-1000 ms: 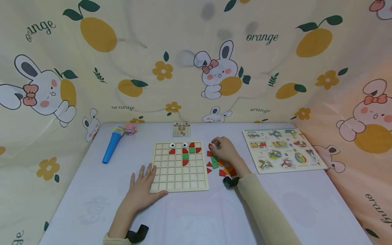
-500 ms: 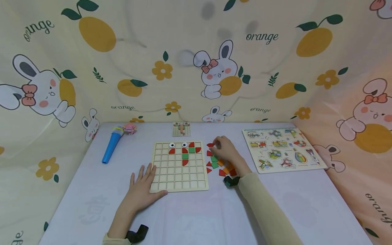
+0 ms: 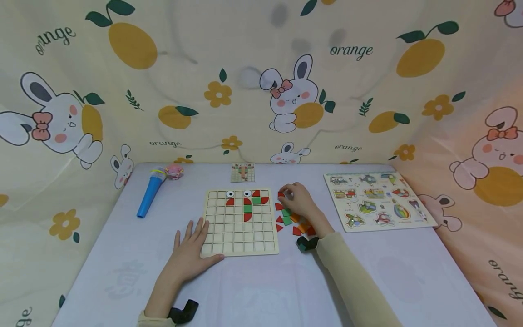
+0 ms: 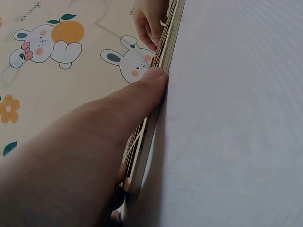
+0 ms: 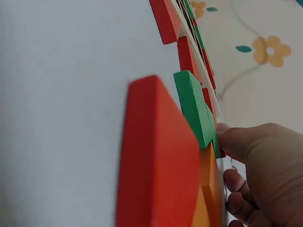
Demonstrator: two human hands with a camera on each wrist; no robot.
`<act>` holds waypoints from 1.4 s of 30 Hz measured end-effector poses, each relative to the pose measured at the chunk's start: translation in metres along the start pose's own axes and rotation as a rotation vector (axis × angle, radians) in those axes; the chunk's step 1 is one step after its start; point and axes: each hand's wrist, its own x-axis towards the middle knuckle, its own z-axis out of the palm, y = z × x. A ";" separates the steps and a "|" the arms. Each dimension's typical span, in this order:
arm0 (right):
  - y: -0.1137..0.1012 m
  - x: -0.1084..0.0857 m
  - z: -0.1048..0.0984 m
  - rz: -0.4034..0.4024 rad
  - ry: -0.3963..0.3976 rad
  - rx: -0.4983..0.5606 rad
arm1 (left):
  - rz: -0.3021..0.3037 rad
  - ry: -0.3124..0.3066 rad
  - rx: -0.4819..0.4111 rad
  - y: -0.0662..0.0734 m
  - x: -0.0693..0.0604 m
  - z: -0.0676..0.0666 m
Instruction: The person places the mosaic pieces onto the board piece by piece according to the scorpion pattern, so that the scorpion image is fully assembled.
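Note:
A wooden grid board lies on the white table, with red and green tiles and two eye tiles in its upper cells. My left hand rests on its lower left corner, fingers spread; in the left wrist view the thumb lies along the board's edge. Right of the board, my right hand has thumb and fingers curled at a small red tile, seemingly pinching it. Beneath and beside that hand lie loose red, green and orange tiles. In the right wrist view, a red tile looms close.
A small pattern card lies behind the board. At the back left is a blue toy microphone beside a pink toy. A picture puzzle board lies on the right. A printed cloth hangs behind the table.
My right fingers have shifted slightly at the red tile, which is now partly covered by them. My left hand and the board stay in place.

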 end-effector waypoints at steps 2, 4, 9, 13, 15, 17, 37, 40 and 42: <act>-0.001 0.001 0.001 -0.008 0.000 0.000 | -0.003 -0.002 0.002 0.000 0.000 0.000; -0.002 0.002 0.001 -0.009 0.000 0.003 | -0.005 -0.005 0.002 -0.001 0.000 0.000; -0.019 0.004 0.001 -0.007 0.014 0.039 | -0.012 -0.013 0.004 -0.001 -0.001 0.001; -0.050 0.012 0.005 -0.051 0.033 0.067 | -0.014 -0.006 0.007 -0.002 -0.001 0.000; -0.069 0.018 0.011 -0.084 0.027 0.073 | -0.013 0.001 0.006 -0.002 -0.001 0.000; -0.088 0.022 0.020 -0.124 0.015 0.073 | -0.012 0.005 0.009 -0.003 -0.001 0.000; -0.154 0.060 0.099 -0.192 -0.074 -0.148 | 0.011 -0.021 -0.004 -0.002 0.000 -0.002; -0.154 0.058 0.098 -0.175 -0.077 -0.108 | 0.014 -0.025 -0.001 -0.002 0.000 -0.002; -0.154 0.057 0.097 -0.172 -0.073 -0.092 | 0.014 -0.027 0.000 -0.002 0.000 -0.002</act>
